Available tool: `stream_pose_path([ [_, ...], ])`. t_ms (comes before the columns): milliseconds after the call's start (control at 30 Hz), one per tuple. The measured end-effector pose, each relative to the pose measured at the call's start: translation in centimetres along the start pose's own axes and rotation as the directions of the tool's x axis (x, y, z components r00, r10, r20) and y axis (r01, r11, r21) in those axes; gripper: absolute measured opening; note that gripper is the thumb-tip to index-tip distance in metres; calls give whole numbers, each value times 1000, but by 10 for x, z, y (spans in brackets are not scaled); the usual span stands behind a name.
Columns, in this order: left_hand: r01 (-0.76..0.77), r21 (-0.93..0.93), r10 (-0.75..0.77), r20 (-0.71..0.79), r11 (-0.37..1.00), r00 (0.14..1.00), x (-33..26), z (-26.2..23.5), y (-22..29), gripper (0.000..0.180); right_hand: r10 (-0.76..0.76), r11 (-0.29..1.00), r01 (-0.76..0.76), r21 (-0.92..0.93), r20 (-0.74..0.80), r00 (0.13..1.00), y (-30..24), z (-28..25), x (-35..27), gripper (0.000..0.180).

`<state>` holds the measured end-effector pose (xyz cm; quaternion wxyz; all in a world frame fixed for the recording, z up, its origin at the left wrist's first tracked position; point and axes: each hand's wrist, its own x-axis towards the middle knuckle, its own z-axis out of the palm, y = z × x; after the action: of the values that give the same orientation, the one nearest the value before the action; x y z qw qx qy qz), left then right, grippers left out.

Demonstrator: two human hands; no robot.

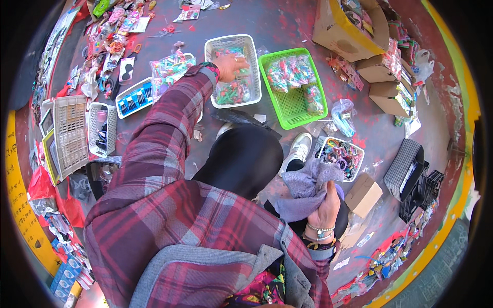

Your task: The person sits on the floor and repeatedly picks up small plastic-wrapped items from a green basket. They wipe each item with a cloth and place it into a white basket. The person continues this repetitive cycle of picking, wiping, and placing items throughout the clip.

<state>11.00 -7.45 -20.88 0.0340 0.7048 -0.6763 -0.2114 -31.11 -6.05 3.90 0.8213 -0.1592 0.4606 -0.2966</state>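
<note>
My left hand (232,68) reaches into a white plastic basket (252,56) and rests over clear packets of colourful small items (233,93). Its fingers point right and downward, and their tips are partly lost among the packets, so what they grip does not show. In my right hand (326,209), near my right knee, is a crumpled grey-purple cloth (308,182), held between thumb and fingers. Just beyond the cloth stands a white basket of mixed colourful hair ties (341,157). A green basket (297,123) with similar packets sits right of the one I reach into.
Cardboard boxes (354,36) of packaged goods line the far right. A small carton (363,193) and a grey basket (403,167) stand at the right. To the left are a tray of blue-carded items (134,100), a narrow white basket (102,128) and heaped accessories (110,41).
</note>
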Motion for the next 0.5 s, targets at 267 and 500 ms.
stream_pose_path([
  [267,161,-113,-162,-3,981,987,2,55,-12,58,16,999,-18,-29,-59,998,-3,-1,-3,28],
  [500,191,42,-194,94,981,976,-3,26,16,51,-22,999,24,-26,58,998,-3,-5,-8,28],
])
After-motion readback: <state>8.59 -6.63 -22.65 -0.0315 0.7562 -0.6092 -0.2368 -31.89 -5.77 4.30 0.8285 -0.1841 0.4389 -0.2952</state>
